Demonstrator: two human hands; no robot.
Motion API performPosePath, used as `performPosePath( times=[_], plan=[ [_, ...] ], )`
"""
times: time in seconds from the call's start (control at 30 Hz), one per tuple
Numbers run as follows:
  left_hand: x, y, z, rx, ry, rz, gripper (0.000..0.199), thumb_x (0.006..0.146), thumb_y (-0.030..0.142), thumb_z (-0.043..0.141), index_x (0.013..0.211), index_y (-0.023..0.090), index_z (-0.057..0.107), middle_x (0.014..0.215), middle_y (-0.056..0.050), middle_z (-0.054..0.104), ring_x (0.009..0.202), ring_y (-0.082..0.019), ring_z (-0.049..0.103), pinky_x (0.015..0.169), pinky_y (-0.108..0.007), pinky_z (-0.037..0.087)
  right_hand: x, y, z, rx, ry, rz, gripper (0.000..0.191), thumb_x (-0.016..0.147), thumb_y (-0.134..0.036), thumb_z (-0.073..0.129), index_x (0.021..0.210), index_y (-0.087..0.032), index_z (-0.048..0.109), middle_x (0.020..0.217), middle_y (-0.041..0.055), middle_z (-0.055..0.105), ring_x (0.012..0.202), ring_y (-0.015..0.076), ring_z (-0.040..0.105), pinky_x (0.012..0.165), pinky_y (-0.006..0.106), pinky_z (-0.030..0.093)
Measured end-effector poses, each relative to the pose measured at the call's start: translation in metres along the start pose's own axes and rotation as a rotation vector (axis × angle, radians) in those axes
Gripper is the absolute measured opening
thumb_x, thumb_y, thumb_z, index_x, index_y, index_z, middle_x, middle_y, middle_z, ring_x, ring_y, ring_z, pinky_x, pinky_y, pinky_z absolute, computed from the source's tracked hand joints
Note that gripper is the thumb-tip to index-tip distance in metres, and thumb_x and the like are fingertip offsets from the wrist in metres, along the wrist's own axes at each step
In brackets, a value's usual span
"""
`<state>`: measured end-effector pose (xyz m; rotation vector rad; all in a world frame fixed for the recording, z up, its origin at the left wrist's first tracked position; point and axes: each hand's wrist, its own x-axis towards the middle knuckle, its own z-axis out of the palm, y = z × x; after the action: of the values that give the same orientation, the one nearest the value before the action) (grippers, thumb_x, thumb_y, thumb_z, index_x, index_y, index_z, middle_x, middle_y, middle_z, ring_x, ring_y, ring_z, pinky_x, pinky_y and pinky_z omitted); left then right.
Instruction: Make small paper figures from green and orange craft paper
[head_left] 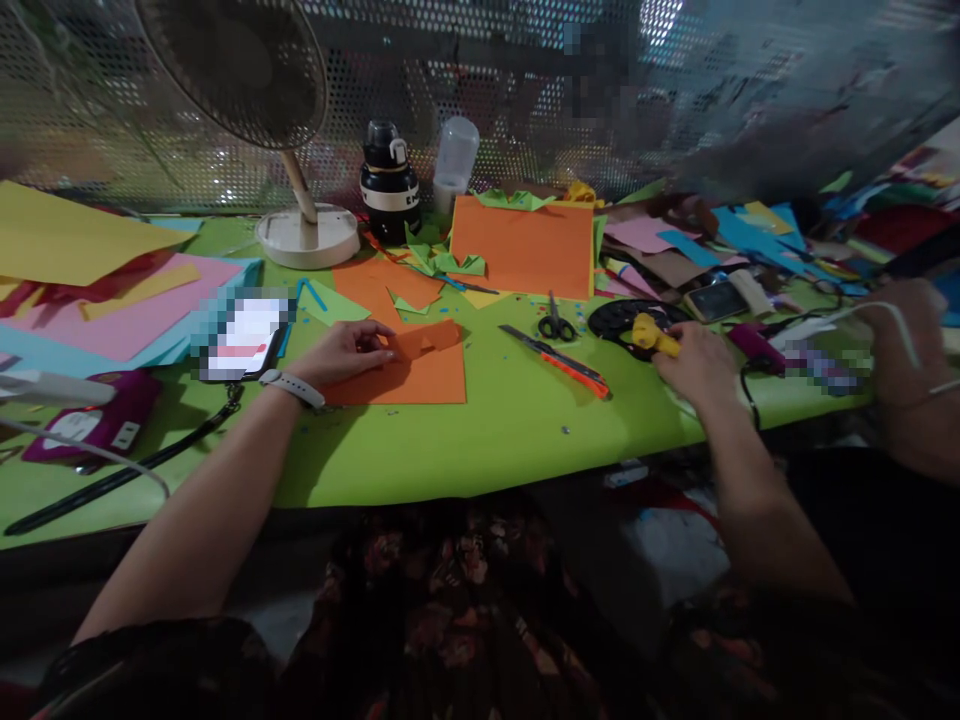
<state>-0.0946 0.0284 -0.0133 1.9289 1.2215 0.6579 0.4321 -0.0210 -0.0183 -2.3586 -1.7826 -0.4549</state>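
My left hand (352,352), with a pale band at its wrist, rests over the left part of an orange paper sheet (427,380). Its thumb and forefinger are bent and a gap shows between their tips. Just beyond them, a raised orange paper strip (439,340) lies across the sheet. My right hand (694,365) is closed around a yellow tool with a knobbed head (651,334), whose exact kind I cannot make out. That head is over a round black tray (611,322). Between my hands lie an orange box cutter (574,370), its blade out, and black scissors (555,322).
A phone (247,335) and a magenta power strip (105,415) lie left. Behind stand a fan (307,235), a black bottle (390,195) and orange sheets (525,245). Paper scraps (645,235) cover the back right. Another person's arm (911,370) reaches in at right, near a cord.
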Motion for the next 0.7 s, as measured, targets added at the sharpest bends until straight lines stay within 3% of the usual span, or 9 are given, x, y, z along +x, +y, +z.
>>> performPosePath(
  times=[0.1, 0.23, 0.33, 0.4, 0.57, 0.7],
  plan=[
    [0.001, -0.002, 0.000, -0.001, -0.003, 0.001, 0.041, 0.074, 0.042, 0.072, 0.106, 0.017, 0.065, 0.073, -0.002, 0.065, 0.062, -0.013, 0.058, 0.054, -0.022, 0.043, 0.005, -0.008, 0.000, 0.218, 0.159, 0.164, 0.044, 0.083, -0.027, 0.061, 0.124, -0.012, 0.057, 0.114, 0.0234, 0.063, 0.103, 0.0268, 0.055, 0.079, 0.037, 0.036],
    [0.002, -0.002, -0.001, -0.004, -0.004, 0.032, 0.044, 0.072, 0.042, 0.073, 0.108, 0.016, 0.065, 0.074, -0.002, 0.064, 0.064, -0.013, 0.058, 0.057, -0.023, 0.044, 0.014, -0.034, -0.012, 0.870, 0.207, 0.458, 0.029, 0.077, -0.021, 0.066, 0.104, -0.013, 0.066, 0.100, 0.0171, 0.068, 0.074, 0.0188, 0.058, 0.065, 0.033, 0.040],
    [0.002, -0.003, -0.002, -0.005, 0.005, 0.046, 0.045, 0.070, 0.040, 0.074, 0.108, 0.016, 0.065, 0.073, -0.001, 0.061, 0.063, -0.012, 0.056, 0.057, -0.024, 0.044, 0.008, -0.073, -0.031, 1.271, 0.121, 0.284, 0.026, 0.069, -0.024, 0.073, 0.093, -0.015, 0.068, 0.092, 0.0098, 0.069, 0.061, 0.0129, 0.053, 0.056, 0.029, 0.040],
    [0.002, -0.004, -0.001, -0.005, 0.003, 0.039, 0.044, 0.070, 0.038, 0.074, 0.107, 0.016, 0.065, 0.070, 0.000, 0.059, 0.061, -0.012, 0.054, 0.056, -0.024, 0.042, -0.001, -0.106, -0.043, 1.418, 0.018, 0.099, 0.031, 0.066, -0.023, 0.076, 0.095, -0.017, 0.067, 0.093, 0.0057, 0.069, 0.066, 0.0119, 0.055, 0.058, 0.027, 0.043],
    [0.001, 0.001, 0.004, 0.033, 0.016, 0.018, 0.043, 0.070, 0.038, 0.075, 0.105, 0.016, 0.066, 0.073, -0.002, 0.060, 0.063, -0.014, 0.055, 0.056, -0.026, 0.042, -0.024, -0.186, -0.056, 1.552, -0.478, -0.253, 0.031, 0.065, -0.029, 0.080, 0.093, -0.021, 0.069, 0.092, 0.0027, 0.071, 0.080, 0.0156, 0.064, 0.072, 0.029, 0.054],
    [0.000, 0.010, 0.000, 0.082, 0.042, 0.043, 0.050, 0.068, 0.032, 0.076, 0.114, 0.018, 0.064, 0.073, 0.000, 0.059, 0.066, -0.014, 0.055, 0.060, -0.027, 0.043, -0.028, -0.228, -0.052, 1.505, -0.694, -0.485, 0.033, 0.070, -0.036, 0.078, 0.099, -0.021, 0.071, 0.096, 0.0042, 0.071, 0.086, 0.0179, 0.066, 0.082, 0.035, 0.057]
  ],
)
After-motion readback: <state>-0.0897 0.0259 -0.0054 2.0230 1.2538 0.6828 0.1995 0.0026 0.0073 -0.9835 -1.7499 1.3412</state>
